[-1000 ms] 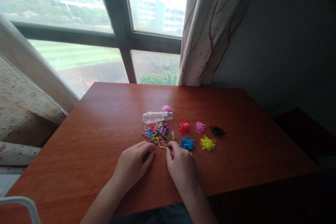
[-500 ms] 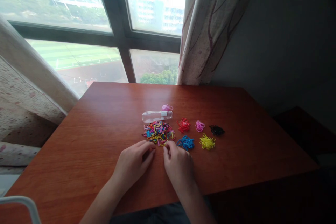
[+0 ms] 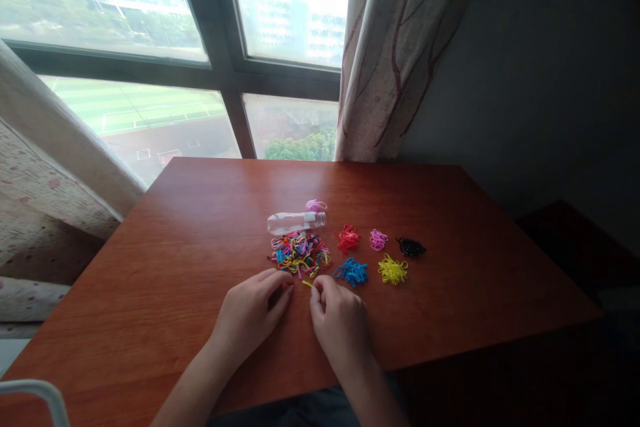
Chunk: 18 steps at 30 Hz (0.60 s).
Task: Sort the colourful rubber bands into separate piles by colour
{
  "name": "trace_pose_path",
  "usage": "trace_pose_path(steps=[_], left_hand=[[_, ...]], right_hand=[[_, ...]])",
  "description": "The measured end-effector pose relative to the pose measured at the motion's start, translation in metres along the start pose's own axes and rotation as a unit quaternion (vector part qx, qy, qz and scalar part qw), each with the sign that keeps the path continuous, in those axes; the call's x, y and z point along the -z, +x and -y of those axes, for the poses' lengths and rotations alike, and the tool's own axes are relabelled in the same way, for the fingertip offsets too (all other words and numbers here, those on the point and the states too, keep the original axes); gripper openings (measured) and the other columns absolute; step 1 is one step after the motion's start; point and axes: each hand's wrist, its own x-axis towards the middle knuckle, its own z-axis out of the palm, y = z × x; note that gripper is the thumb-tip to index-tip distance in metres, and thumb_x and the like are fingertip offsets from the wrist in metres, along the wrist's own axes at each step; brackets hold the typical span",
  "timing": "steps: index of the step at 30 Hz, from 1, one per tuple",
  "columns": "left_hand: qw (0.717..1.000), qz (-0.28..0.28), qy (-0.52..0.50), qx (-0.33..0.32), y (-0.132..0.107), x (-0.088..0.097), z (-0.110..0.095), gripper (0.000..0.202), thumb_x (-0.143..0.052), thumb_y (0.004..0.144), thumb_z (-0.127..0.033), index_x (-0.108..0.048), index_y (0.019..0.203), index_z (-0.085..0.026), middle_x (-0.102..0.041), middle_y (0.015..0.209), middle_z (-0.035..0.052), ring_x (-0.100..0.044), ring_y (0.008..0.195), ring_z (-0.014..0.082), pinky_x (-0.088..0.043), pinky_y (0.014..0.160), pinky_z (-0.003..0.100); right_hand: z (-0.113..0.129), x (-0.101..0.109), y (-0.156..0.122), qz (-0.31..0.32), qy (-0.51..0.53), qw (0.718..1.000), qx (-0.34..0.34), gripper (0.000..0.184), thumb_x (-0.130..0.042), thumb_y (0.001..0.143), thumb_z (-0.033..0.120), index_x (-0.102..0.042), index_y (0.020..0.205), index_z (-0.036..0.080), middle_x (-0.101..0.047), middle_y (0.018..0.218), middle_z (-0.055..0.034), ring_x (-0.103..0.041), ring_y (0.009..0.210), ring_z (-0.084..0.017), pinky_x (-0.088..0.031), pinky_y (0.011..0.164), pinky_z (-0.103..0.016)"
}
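Between the thumb and fingertips of my right hand [image 3: 340, 313], a yellow rubber band [image 3: 307, 283] is pinched, one end sticking out to the left. My left hand [image 3: 253, 307] rests at the near left of the mixed pile of rubber bands [image 3: 300, 253], fingertips pressed together; whatever they hold, if anything, is too small to make out. Just right of that pile lie sorted heaps: blue rubber bands [image 3: 351, 271] close to my right knuckles, red rubber bands [image 3: 347, 238] behind them, then yellow rubber bands [image 3: 393, 269], pink rubber bands [image 3: 379, 239] and black rubber bands [image 3: 411, 247].
A clear plastic bottle [image 3: 290, 223] lies on its side behind the mixed pile, with a pink object [image 3: 316, 205] behind its neck. The wooden table [image 3: 200, 227] ends at a window with curtains [image 3: 380, 80]. A white curved bar [image 3: 45, 390] stands at the lower left.
My right hand has drawn the yellow rubber band slightly toward me, out of the mixed pile's near edge. The left hand keeps nearly the same pose. The view has shifted slightly.
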Motion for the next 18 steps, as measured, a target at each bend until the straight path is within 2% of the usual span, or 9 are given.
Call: trace_pose_path(steps=[4, 9, 14, 18], left_hand=[[1.000, -0.003, 0.005, 0.002, 0.000, -0.001, 0.001, 0.018, -0.049, 0.093, -0.030, -0.065, 0.095, -0.025, -0.071, 0.092, 0.0008, -0.066, 0.080, 0.0172, -0.046, 0.070, 0.026], [1.000, -0.001, 0.011, 0.008, -0.001, -0.001, 0.000, 0.017, -0.048, 0.093, -0.030, -0.065, 0.095, -0.025, -0.071, 0.093, 0.0004, -0.066, 0.081, 0.0176, -0.045, 0.069, 0.026], [1.000, -0.002, 0.004, 0.005, 0.000, 0.000, 0.000, 0.017, -0.047, 0.093, -0.029, -0.064, 0.093, -0.025, -0.071, 0.092, 0.0002, -0.066, 0.080, 0.0170, -0.045, 0.068, 0.025], [1.000, 0.000, 0.006, 0.002, 0.000, 0.000, 0.001, 0.017, -0.047, 0.094, -0.029, -0.064, 0.093, -0.025, -0.071, 0.092, 0.0003, -0.065, 0.081, 0.0170, -0.045, 0.069, 0.025]], right_hand=[[-0.017, 0.014, -0.012, -0.051, 0.056, 0.997, 0.012, 0.017, -0.048, 0.094, 0.022, -0.063, 0.086, 0.021, -0.060, 0.061, 0.0032, -0.058, 0.053, -0.013, -0.032, 0.056, -0.024], [-0.069, 0.045, -0.010, -0.134, 0.034, 0.989, -0.043, 0.026, -0.048, 0.094, 0.036, -0.065, 0.084, 0.020, -0.055, 0.055, 0.0035, -0.055, 0.048, -0.013, -0.034, 0.054, -0.023], [-0.121, 0.065, -0.002, -0.156, -0.013, 0.982, -0.109, 0.031, -0.049, 0.090, 0.045, -0.067, 0.087, 0.020, -0.063, 0.061, -0.0002, -0.060, 0.053, -0.016, -0.038, 0.056, -0.025], [-0.136, 0.066, 0.000, -0.152, -0.019, 0.979, -0.134, 0.033, -0.047, 0.089, 0.047, -0.067, 0.088, 0.020, -0.067, 0.067, -0.0031, -0.062, 0.057, -0.018, -0.040, 0.057, -0.025]])
